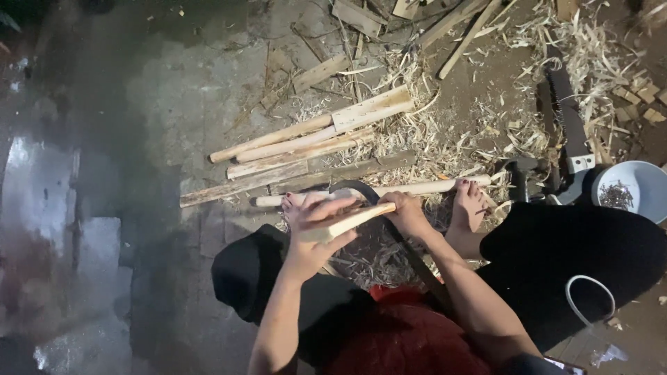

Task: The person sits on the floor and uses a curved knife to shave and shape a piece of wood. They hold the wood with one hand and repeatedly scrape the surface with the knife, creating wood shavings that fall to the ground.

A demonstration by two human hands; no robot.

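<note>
We hold a pale, squared wooden stick (347, 222) just above our lap, over the shavings. Our left hand (316, 229) has its fingers wrapped closed around the stick's near end. Our right hand (406, 214) is closed on a dark curved blade (361, 191) at the stick's far end. At the right edge, a white bowl (649, 184) holds small dark nails.

Long pale shaped wooden handles (306, 149) lie ahead of the hands amid curled wood shavings (445, 132); right of them, a dark-bladed saw (566, 118) and white round bowl (643, 182).
</note>
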